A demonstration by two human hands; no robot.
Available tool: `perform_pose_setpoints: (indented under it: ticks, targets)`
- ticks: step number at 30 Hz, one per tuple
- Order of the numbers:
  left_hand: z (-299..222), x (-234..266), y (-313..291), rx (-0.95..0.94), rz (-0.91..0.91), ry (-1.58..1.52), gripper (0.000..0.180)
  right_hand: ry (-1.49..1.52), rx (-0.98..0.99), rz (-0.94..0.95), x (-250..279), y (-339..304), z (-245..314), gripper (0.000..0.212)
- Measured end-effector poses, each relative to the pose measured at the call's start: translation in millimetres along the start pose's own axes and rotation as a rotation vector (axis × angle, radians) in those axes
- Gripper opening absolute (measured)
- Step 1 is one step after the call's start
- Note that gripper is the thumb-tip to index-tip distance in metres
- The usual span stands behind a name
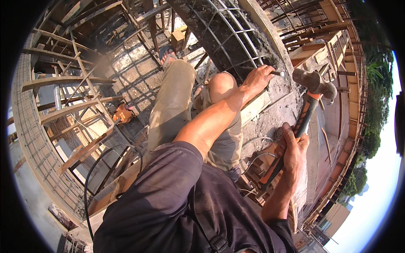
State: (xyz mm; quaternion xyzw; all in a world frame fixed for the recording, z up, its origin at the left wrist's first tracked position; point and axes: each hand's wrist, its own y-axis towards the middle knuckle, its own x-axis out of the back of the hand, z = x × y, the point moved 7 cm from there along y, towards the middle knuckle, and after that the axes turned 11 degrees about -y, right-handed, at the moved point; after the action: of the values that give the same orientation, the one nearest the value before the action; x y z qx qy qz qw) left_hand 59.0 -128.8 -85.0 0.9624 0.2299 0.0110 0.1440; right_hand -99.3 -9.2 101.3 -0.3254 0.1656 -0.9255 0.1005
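Note:
My left hand (258,80) reaches across to the concrete edge, fingers wrapped around a slim dark metal chisel (276,73). The chisel's bright blunt end sticks out on the right, and its other end points left toward the rebar grid (232,31). In my right hand (294,145), a hammer (307,110) with a black and orange handle is held by the middle of its grip. Its worn steel head is raised just right of the chisel's blunt end, apart from it. Both hands are closed.
I sit low beside a rough concrete beam (270,120) with a timber form board (274,33) along it. Wooden props and braces (69,82) stand to the left over a lower level. A black cable (86,185) loops near my left side. Rebar and planks run along the right.

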Motion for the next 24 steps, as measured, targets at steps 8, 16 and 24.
perform_pose_setpoints:
  ticks: [8,16,24]
  targets:
    - [2,1,-1,0.053,0.040,-0.017,0.023,0.413,0.814,-0.357,67,-18,115,0.043]
    - [6,-4,2,-0.018,0.106,0.021,0.026,-0.084,-0.151,0.088,-29,23,-39,0.031]
    - [2,-5,1,0.033,0.103,0.023,0.025,0.366,0.790,-0.148,84,-28,115,0.036]
